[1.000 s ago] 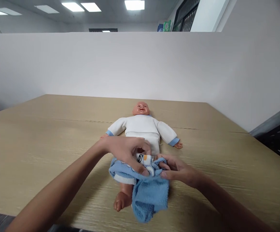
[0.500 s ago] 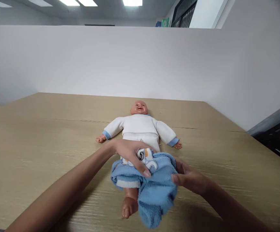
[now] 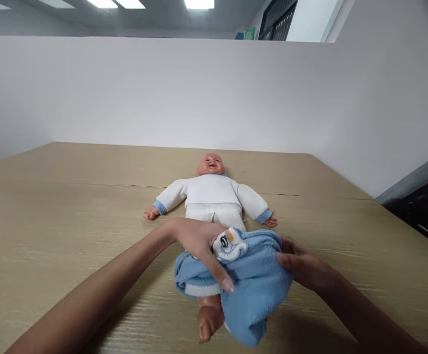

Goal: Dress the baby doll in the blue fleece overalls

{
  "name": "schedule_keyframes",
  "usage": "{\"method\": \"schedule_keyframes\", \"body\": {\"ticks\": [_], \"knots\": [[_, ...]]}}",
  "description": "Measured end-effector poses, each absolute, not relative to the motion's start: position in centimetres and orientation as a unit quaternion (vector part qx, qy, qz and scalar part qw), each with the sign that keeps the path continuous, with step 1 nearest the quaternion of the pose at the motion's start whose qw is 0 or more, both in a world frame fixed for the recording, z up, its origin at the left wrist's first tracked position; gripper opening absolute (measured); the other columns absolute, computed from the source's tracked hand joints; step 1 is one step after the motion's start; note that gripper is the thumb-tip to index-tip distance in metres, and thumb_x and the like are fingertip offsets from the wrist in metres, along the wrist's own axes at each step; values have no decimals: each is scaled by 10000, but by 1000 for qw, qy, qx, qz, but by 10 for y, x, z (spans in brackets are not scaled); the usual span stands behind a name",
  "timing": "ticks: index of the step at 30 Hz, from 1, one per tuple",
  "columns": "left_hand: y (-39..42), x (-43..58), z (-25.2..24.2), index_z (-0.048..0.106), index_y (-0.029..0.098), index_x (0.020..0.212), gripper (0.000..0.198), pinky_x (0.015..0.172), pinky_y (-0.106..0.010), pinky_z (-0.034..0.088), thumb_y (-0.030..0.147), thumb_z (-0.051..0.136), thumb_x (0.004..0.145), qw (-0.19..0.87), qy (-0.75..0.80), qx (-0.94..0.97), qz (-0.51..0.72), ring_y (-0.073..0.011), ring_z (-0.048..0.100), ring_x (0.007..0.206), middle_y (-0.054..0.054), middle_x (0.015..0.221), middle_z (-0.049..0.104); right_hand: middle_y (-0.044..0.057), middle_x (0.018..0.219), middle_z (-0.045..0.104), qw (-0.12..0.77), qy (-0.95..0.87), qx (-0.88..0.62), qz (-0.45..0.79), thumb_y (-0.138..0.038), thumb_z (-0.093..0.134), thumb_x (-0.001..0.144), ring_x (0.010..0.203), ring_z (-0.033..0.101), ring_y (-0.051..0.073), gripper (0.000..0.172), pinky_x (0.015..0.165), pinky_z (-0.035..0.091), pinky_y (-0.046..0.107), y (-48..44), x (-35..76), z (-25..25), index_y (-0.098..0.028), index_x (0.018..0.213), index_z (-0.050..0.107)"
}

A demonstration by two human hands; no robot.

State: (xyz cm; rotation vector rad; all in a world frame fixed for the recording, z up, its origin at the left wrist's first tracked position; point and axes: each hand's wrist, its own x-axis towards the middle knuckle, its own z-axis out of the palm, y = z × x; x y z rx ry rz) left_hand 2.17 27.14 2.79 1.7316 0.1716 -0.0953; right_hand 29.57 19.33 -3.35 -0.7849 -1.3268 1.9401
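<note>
A baby doll (image 3: 214, 189) lies on its back with its head away from me, in a white top with blue cuffs. Fuzzy blue pants (image 3: 258, 285) with a white animal patch are bunched around its lower legs. One bare foot (image 3: 209, 319) pokes out of the left leg opening; the other foot is hidden by cloth. My left hand (image 3: 201, 243) grips the pants near the patch, thumb on top and fingers mostly hidden. At the right edge of the pants, my right hand (image 3: 302, 260) pinches the fabric between thumb and fingers.
The wooden table (image 3: 70, 211) spreads around the doll, with a seam running across it. A white partition (image 3: 184, 93) rises behind the far edge. Dark furniture (image 3: 420, 211) stands beyond the table at the right.
My right hand has moved right, stretching the pants wider on that side. The left hand has shifted slightly right and nearer, and the bare foot has moved with the cloth.
</note>
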Motion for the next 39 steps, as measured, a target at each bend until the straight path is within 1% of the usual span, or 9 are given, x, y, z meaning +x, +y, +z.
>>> {"method": "schedule_keyframes", "body": {"ticks": [3,8,13,17,21,26,30,34,39], "knots": [[273,22,24,749,178,1027,407,943,-340,608,505,890,830,627,80,774,-25,-264,736,1002,-38,1017,795,42,996,816,348,-476,-294,752,-573,873,865,890,756,187,443,855,562,305,194,297,-39,-248,1160,815],[274,15,24,784,165,1027,314,1052,-351,576,459,802,917,614,98,782,49,-258,732,1100,-48,1110,804,51,1163,791,268,-532,-308,742,-569,783,960,1072,730,191,503,968,535,306,196,294,-29,-257,1352,741],[268,17,29,803,175,1038,227,1087,-358,566,381,752,957,619,86,778,64,-256,736,1141,-61,1144,813,59,1131,756,147,-574,-227,773,-639,870,837,933,705,179,755,827,533,262,194,293,-21,-191,1416,684],[260,24,32,781,157,1034,258,1055,-354,587,401,761,953,635,75,769,15,-255,746,1075,-56,1074,804,52,1085,758,225,-556,-287,747,-586,942,769,953,697,200,725,819,539,272,194,298,-30,-196,1337,714],[257,27,32,797,144,1079,412,1030,-341,603,428,919,807,666,62,743,-14,-268,746,1061,-61,1073,807,-1,918,731,323,-493,-320,742,-587,946,770,786,641,127,542,711,499,218,196,300,-41,-219,1130,776],[260,21,31,811,159,1105,364,1109,-349,557,490,746,968,620,78,779,40,-262,717,1162,-70,1186,797,-24,838,676,312,-476,-320,757,-588,890,845,707,587,107,436,666,469,221,195,292,-40,-216,1043,777],[258,17,31,796,162,1164,440,1092,-386,574,555,660,1020,634,130,759,71,-269,723,1151,-78,1139,803,48,992,744,253,-566,-296,727,-695,803,876,847,672,175,614,763,514,273,193,290,-31,-175,1198,766],[259,18,21,780,154,1086,458,1003,-339,601,594,711,979,660,120,739,70,-228,734,1008,-70,1058,795,117,1172,775,216,-575,-239,752,-750,857,762,1068,736,293,899,921,556,390,190,291,-28,-187,1435,660],[266,19,4,789,154,1066,595,827,-285,627,505,1012,642,745,40,664,51,-209,716,857,-30,915,777,86,1181,796,319,-476,-295,764,-574,945,747,1074,738,244,747,991,537,371,190,289,-40,-251,1375,701]]}}
